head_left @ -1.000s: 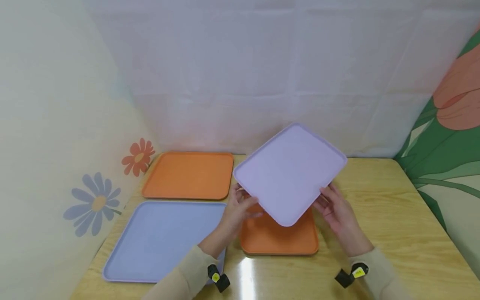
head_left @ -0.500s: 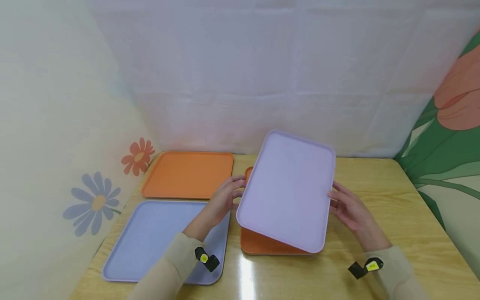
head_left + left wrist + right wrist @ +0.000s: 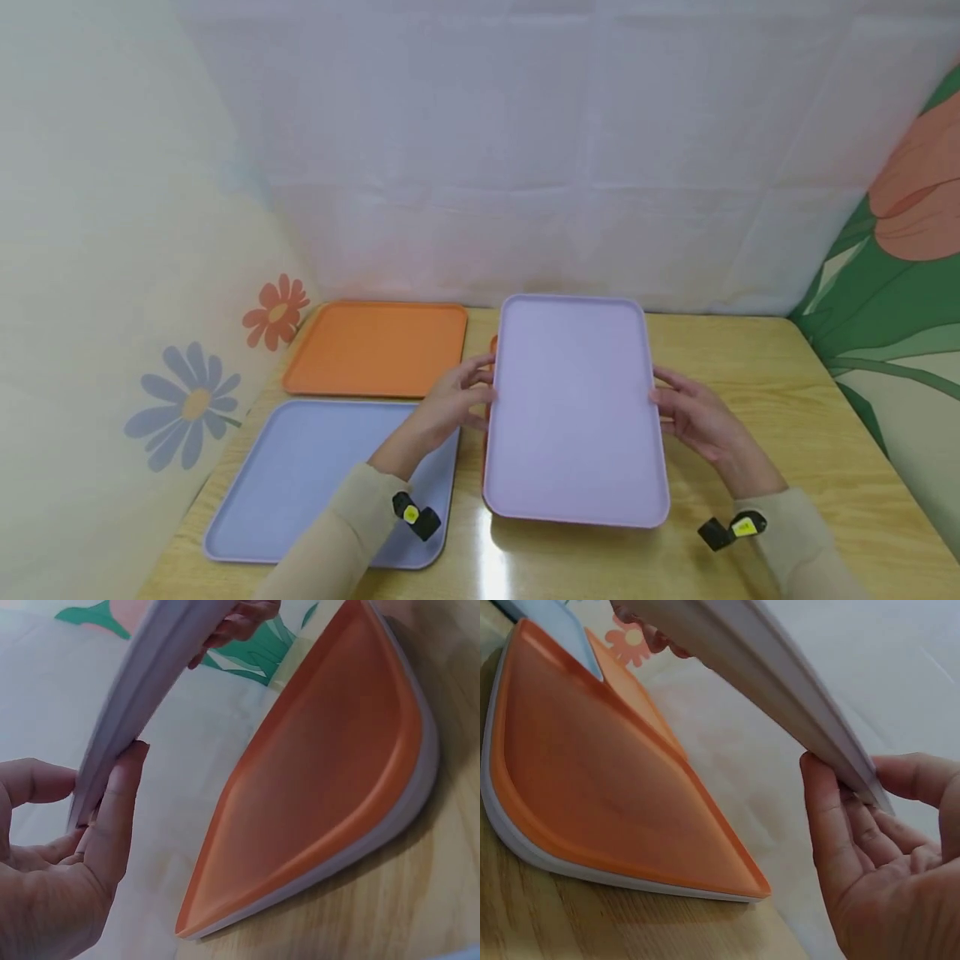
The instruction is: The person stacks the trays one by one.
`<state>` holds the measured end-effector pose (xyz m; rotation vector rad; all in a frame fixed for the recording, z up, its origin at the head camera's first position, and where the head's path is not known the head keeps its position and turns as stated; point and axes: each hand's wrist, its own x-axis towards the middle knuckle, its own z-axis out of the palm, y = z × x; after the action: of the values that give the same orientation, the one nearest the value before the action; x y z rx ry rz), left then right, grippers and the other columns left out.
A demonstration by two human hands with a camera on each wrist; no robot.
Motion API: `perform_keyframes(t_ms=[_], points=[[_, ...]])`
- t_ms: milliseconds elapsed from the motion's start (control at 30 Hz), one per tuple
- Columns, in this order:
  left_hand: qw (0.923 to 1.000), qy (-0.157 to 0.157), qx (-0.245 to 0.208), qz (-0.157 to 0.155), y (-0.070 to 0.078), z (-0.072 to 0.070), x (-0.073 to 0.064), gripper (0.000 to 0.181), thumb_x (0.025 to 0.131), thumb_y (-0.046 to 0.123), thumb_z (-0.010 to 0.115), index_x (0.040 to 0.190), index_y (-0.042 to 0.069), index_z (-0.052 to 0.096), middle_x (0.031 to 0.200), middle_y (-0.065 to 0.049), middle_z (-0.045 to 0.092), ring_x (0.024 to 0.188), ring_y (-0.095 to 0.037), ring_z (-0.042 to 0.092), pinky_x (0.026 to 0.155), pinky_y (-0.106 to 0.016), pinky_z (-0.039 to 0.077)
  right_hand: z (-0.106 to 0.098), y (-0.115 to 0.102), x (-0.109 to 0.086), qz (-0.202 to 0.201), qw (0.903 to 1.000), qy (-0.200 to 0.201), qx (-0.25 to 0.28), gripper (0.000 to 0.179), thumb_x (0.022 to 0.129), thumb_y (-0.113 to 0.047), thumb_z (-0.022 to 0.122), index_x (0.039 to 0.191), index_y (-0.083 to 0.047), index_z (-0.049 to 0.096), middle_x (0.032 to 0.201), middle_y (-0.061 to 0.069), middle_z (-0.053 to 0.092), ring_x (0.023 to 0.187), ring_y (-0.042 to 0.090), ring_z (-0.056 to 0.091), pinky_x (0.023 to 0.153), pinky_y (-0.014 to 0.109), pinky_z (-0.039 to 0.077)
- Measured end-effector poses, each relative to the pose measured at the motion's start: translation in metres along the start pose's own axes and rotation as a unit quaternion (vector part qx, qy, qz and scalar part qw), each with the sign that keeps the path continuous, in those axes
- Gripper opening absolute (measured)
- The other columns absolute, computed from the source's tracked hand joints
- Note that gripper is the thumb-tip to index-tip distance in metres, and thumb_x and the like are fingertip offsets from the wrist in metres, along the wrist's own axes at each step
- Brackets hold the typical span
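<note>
A light purple rectangular tray (image 3: 576, 408) is held up between both hands, its long sides pointing away from me. My left hand (image 3: 450, 400) pinches its left edge, thumb on one face and fingers beneath, as the left wrist view shows. On the opposite edge my right hand (image 3: 701, 421) grips in the same way. Below it, apart from it in both wrist views, an orange tray (image 3: 315, 765) lies on the table with a pale tray rim (image 3: 592, 876) showing directly under its own. From the head view the purple tray hides nearly all of that stack.
Another orange tray (image 3: 382, 350) lies at the back left of the wooden table (image 3: 795, 433). Nearer me on the left, a blue-lavender tray (image 3: 315, 475) lies partly under my left forearm. A white cloth (image 3: 525, 150) hangs behind the table, with flower-printed walls at both sides.
The purple tray has turned from a slanted, cornerwise position to straight and come down over the orange tray. My left hand has shifted along to its left edge; the right hand has moved slightly right.
</note>
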<state>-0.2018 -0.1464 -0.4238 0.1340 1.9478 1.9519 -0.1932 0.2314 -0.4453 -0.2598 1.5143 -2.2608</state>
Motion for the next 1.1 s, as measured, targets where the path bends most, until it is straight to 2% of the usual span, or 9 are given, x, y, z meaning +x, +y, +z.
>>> perform_keyframes(t_ms=[67, 167, 233, 300, 667, 900, 1100], points=[[1.0, -0.002, 0.002, 0.003, -0.001, 0.0, 0.0, 0.067, 0.092, 0.003, 0.062, 0.154, 0.007, 0.036, 0.128, -0.02, 0.054, 0.095, -0.022, 0.064, 0.064, -0.039, 0.062, 0.001, -0.001, 0.0, 0.009, 0.9993, 0.019, -0.03, 0.039, 0.103, -0.001, 0.049, 0.136, -0.018, 0.059, 0.103, 0.001, 0.076, 0.092, 0.016, 0.073, 0.079, 0.035, 0.061], [1.0, -0.001, 0.005, 0.003, -0.003, 0.0, 0.0, 0.068, 0.091, 0.002, 0.062, 0.154, 0.005, 0.036, 0.129, -0.02, 0.053, 0.093, -0.022, 0.064, 0.064, -0.039, 0.062, 0.002, -0.002, 0.002, 0.023, 0.9953, 0.047, -0.082, 0.05, 0.103, -0.005, 0.054, 0.151, -0.004, 0.042, 0.103, -0.002, 0.074, 0.095, 0.015, 0.071, 0.08, 0.036, 0.061], [1.0, 0.002, 0.006, 0.001, -0.004, 0.0, -0.001, 0.068, 0.091, 0.001, 0.062, 0.153, 0.004, 0.036, 0.129, -0.021, 0.053, 0.093, -0.021, 0.064, 0.065, -0.039, 0.062, 0.003, -0.002, 0.003, 0.033, 0.9917, 0.062, -0.107, 0.059, 0.103, -0.007, 0.055, 0.155, 0.006, 0.029, 0.102, -0.004, 0.073, 0.096, 0.014, 0.07, 0.08, 0.037, 0.061], [1.0, 0.005, 0.008, -0.001, -0.005, 0.0, -0.001, 0.068, 0.091, 0.0, 0.062, 0.153, 0.004, 0.036, 0.13, -0.022, 0.052, 0.093, -0.022, 0.064, 0.065, -0.04, 0.062, 0.004, -0.001, 0.005, 0.041, 0.989, 0.075, -0.121, 0.061, 0.103, -0.007, 0.055, 0.155, 0.009, 0.026, 0.101, -0.005, 0.071, 0.095, 0.013, 0.069, 0.08, 0.037, 0.061], [0.9999, 0.007, 0.01, -0.012, -0.008, -0.003, 0.0, 0.069, 0.09, -0.003, 0.061, 0.154, 0.004, 0.034, 0.128, -0.022, 0.053, 0.093, -0.022, 0.065, 0.069, -0.047, 0.063, 0.009, 0.002, 0.015, 0.062, 0.9778, 0.106, -0.17, 0.065, 0.102, -0.01, 0.057, 0.157, 0.005, 0.025, 0.107, -0.002, 0.065, 0.094, 0.013, 0.067, 0.08, 0.038, 0.061], [0.9994, 0.016, 0.025, -0.019, -0.009, -0.007, 0.004, 0.07, 0.09, -0.002, 0.062, 0.154, 0.006, 0.035, 0.129, -0.023, 0.054, 0.099, -0.025, 0.063, 0.07, -0.048, 0.063, 0.011, 0.001, 0.022, 0.093, 0.9689, 0.129, -0.19, 0.066, 0.102, -0.016, 0.061, 0.158, -0.003, 0.03, 0.121, 0.011, 0.061, 0.099, 0.017, 0.065, 0.084, 0.039, 0.061], [0.9981, 0.027, 0.047, -0.03, -0.012, -0.01, 0.008, 0.069, 0.09, -0.002, 0.062, 0.154, 0.006, 0.036, 0.129, -0.024, 0.054, 0.099, -0.028, 0.064, 0.067, -0.045, 0.063, 0.013, 0.004, 0.029, 0.091, 0.9713, 0.127, -0.18, 0.066, 0.101, -0.013, 0.061, 0.157, 0.0, 0.029, 0.114, 0.006, 0.063, 0.096, 0.015, 0.065, 0.082, 0.038, 0.061]])
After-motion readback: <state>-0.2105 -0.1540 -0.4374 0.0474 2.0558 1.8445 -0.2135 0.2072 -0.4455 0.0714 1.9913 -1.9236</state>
